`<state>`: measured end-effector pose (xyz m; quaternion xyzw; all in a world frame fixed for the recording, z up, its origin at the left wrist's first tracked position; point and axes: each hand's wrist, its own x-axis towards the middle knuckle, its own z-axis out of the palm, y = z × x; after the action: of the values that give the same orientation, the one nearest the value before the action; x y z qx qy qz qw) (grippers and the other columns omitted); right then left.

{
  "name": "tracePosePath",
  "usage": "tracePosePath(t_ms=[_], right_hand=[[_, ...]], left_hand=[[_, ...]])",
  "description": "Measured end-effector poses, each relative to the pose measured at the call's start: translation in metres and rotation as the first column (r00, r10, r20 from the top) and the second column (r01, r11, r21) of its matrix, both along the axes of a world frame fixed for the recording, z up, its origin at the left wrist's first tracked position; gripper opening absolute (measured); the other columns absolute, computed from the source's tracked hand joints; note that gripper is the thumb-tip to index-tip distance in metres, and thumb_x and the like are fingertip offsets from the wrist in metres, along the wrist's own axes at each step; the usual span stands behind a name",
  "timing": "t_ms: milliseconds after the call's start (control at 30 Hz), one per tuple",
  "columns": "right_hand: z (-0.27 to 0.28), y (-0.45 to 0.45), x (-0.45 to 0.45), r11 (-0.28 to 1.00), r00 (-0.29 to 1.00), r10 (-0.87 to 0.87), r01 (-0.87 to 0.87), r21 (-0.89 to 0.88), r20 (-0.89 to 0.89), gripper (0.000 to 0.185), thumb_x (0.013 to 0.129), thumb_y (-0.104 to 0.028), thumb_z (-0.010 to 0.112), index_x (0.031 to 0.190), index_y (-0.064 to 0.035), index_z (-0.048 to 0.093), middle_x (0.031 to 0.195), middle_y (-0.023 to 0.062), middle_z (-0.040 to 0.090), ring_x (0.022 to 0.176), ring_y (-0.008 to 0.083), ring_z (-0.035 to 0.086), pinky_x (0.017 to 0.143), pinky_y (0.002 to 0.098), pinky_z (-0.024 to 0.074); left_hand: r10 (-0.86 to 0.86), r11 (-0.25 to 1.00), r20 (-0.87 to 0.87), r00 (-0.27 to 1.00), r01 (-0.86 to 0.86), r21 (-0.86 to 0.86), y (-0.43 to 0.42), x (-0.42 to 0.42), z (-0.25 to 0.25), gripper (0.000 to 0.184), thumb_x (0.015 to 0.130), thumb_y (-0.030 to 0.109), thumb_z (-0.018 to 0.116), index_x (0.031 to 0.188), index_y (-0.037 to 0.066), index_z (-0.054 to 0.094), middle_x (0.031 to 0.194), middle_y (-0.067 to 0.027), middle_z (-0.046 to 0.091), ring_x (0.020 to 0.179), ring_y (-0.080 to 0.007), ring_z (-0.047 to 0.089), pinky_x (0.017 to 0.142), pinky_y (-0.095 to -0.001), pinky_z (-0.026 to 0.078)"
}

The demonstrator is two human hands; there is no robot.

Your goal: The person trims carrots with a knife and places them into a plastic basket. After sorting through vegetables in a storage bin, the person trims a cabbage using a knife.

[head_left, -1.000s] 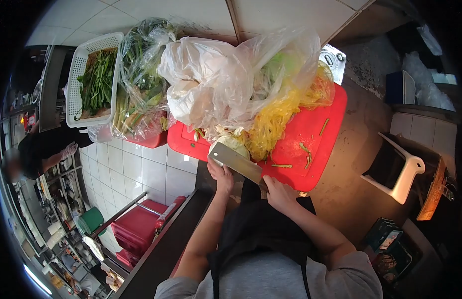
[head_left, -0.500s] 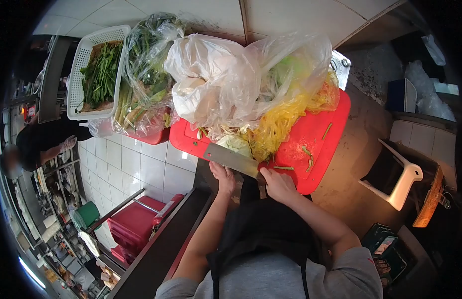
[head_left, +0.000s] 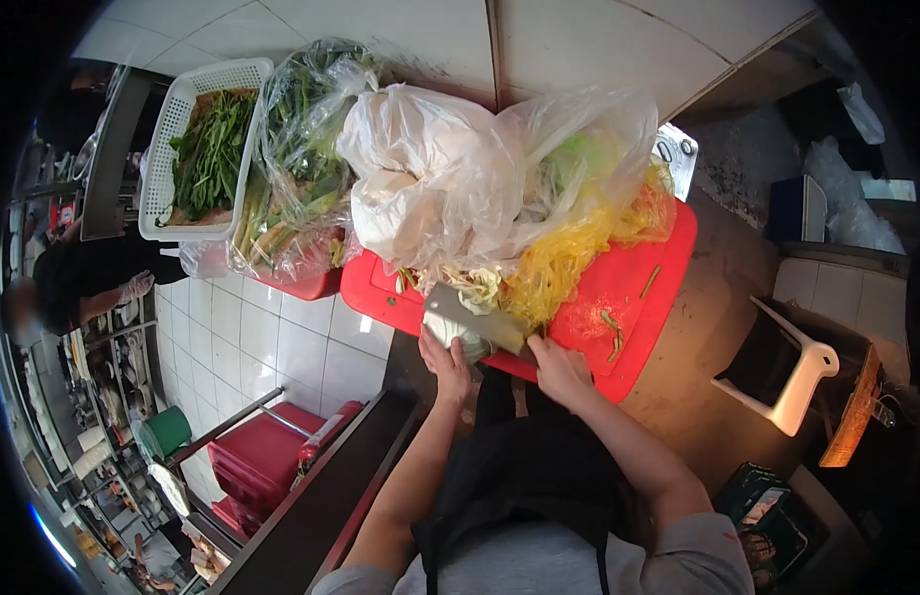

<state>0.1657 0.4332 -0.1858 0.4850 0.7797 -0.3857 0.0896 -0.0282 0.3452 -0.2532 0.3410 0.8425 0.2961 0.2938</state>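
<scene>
My right hand (head_left: 562,371) grips the handle of a broad cleaver (head_left: 472,319), its blade stretching left across a pale cabbage (head_left: 442,329). Against the near left side of the cabbage rests my left hand (head_left: 446,367), its fingers partly hidden. Both are at the near edge of a red board or lid (head_left: 628,342). Leafy trimmings (head_left: 479,288) lie just beyond the blade. A yellow bag (head_left: 554,273) and a white plastic bag (head_left: 420,178) sit behind them, and green stem scraps (head_left: 614,337) lie on the red surface at right.
A white basket (head_left: 152,183) of greens and a clear bag (head_left: 301,169) of vegetables stand at back left. Red bins (head_left: 261,451) are lower left. A white plastic chair (head_left: 802,372) is at right. Another person (head_left: 73,288) stands at far left.
The cabbage now shows on the near side of the blade, where the cleaver was previously in front of it. My left hand has moved up against the cabbage. My right hand keeps the cleaver.
</scene>
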Motion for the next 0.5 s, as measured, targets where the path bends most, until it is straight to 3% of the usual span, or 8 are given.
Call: tracePosePath(t_ms=[67,167,233,300,333,367,467,500], right_hand=[[-0.038,0.029,-0.005,0.998,0.995,-0.057,0.058,-0.013,0.077,0.041,0.076,-0.007,0.055,0.115,-0.0090,0.042,0.090,0.0194,0.060,0.083,0.0404,0.060,0.068,0.0497,0.0480],[-0.039,0.054,-0.006,0.998,0.999,-0.033,0.031,-0.056,-0.040,0.035,0.074,-0.005,0.054,0.108,-0.0073,0.045,0.084,0.0198,0.061,0.083,0.0392,0.061,0.068,0.0487,0.0476],[-0.028,0.050,0.009,0.960,0.974,-0.158,0.113,-0.257,-0.161,0.039,0.073,-0.005,0.054,0.111,-0.0077,0.045,0.087,0.0211,0.061,0.085,0.0395,0.061,0.069,0.0484,0.0465],[-0.008,0.045,0.024,0.902,0.947,-0.250,0.150,-0.406,-0.204,0.041,0.073,-0.004,0.054,0.113,-0.0078,0.045,0.089,0.0224,0.061,0.088,0.0399,0.060,0.069,0.0486,0.0453],[0.007,0.040,0.030,0.875,0.942,-0.272,0.157,-0.458,-0.196,0.042,0.073,-0.004,0.054,0.113,-0.0077,0.045,0.090,0.0229,0.061,0.089,0.0402,0.060,0.069,0.0489,0.0448],[0.015,0.035,0.034,0.846,0.937,-0.294,0.164,-0.508,-0.186,0.042,0.073,-0.004,0.054,0.114,-0.0076,0.045,0.091,0.0235,0.061,0.090,0.0404,0.060,0.070,0.0493,0.0443],[-0.002,0.020,0.038,0.937,0.992,-0.083,0.046,-0.345,-0.093,0.041,0.073,-0.004,0.055,0.113,-0.0078,0.045,0.091,0.0230,0.061,0.090,0.0405,0.059,0.071,0.0493,0.0449],[-0.012,0.022,0.034,0.951,0.995,-0.091,0.074,-0.299,-0.044,0.041,0.074,-0.005,0.056,0.113,-0.0080,0.044,0.092,0.0226,0.061,0.091,0.0401,0.059,0.072,0.0494,0.0457]], left_hand=[[0.022,1.000,0.007,1.000,-0.021,-0.013,-0.001,-0.001,-0.001,0.069,0.096,0.032,0.044,0.145,0.001,0.007,0.145,-0.0284,0.011,0.135,-0.0412,0.014,0.109,-0.0468,0.013],[0.107,0.994,0.041,0.993,-0.106,-0.034,0.000,-0.002,-0.001,0.077,0.091,0.036,0.052,0.144,0.001,0.009,0.145,-0.0270,0.010,0.135,-0.0401,0.015,0.109,-0.0473,0.016],[0.247,0.965,0.081,0.966,-0.238,-0.108,0.003,-0.003,0.003,0.091,0.084,0.044,0.061,0.145,0.004,0.007,0.146,-0.0257,0.008,0.135,-0.0390,0.016,0.108,-0.0479,0.020],[0.654,0.753,0.273,0.706,-0.570,-0.329,0.037,0.008,0.047,0.107,0.073,0.051,0.070,0.146,0.007,0.004,0.147,-0.0241,0.004,0.135,-0.0377,0.018,0.106,-0.0483,0.024],[0.810,0.587,0.313,0.496,-0.667,-0.460,0.051,0.010,0.061,0.115,0.067,0.054,0.074,0.146,0.008,0.002,0.147,-0.0232,0.002,0.134,-0.0370,0.018,0.105,-0.0485,0.027],[0.832,0.554,0.364,0.418,-0.651,-0.520,0.053,0.004,0.048,0.131,0.055,0.057,0.081,0.146,0.014,-0.002,0.148,-0.0209,-0.004,0.134,-0.0374,0.020,0.100,-0.0523,0.034],[0.912,0.399,0.212,0.350,-0.643,-0.654,0.083,0.000,0.048,0.131,0.052,0.052,0.084,0.146,0.016,0.001,0.148,-0.0204,-0.003,0.132,-0.0393,0.022,0.096,-0.0570,0.038],[0.893,0.421,0.159,0.421,-0.657,-0.626,0.083,0.002,0.040,0.132,0.048,0.048,0.087,0.146,0.017,0.003,0.147,-0.0202,-0.001,0.130,-0.0407,0.023,0.092,-0.0601,0.040]])
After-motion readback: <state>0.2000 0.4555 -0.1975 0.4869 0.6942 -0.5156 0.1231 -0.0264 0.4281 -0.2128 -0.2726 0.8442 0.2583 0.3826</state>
